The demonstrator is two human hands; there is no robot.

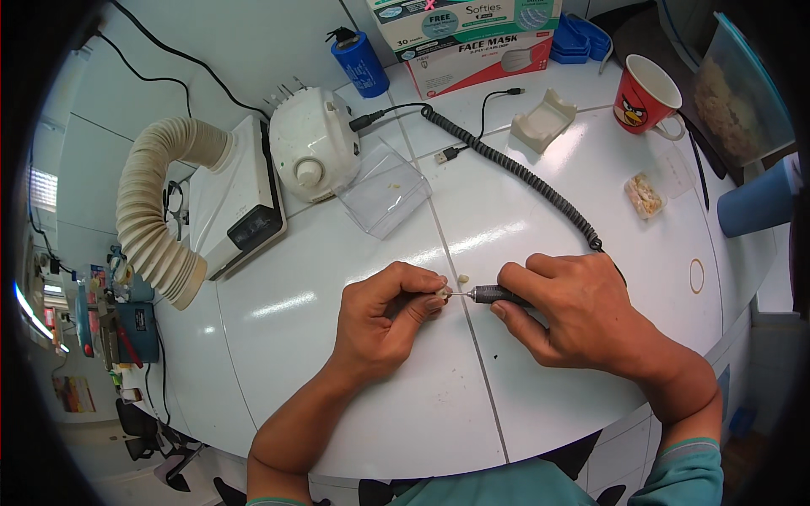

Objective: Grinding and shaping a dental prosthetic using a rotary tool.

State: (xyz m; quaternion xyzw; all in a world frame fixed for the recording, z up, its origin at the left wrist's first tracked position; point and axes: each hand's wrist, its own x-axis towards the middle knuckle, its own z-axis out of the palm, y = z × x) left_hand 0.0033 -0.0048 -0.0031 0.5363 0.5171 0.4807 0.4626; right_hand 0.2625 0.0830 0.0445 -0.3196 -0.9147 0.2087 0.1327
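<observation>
My left hand (375,325) pinches a tiny cream-coloured, tooth-like piece (442,292) between thumb and fingertips; most of it is hidden. Closed around a dark rotary handpiece (496,293) is my right hand (578,312). The handpiece's thin metal bit points left and meets the small piece, or comes very near it. Just beyond the bit, another small cream piece (463,278) lies on the white table (337,438). A black coiled cord (523,166) runs from behind my right hand to a white control unit (312,143) with a round knob.
At left stands a ribbed suction hose (135,194) on a white box (228,202). A clear tray (384,194) lies by the control unit. Behind are a blue canister (361,66), mask boxes (481,63) and a white cradle (544,121). A red mug (645,94) and small tub (645,196) stand right.
</observation>
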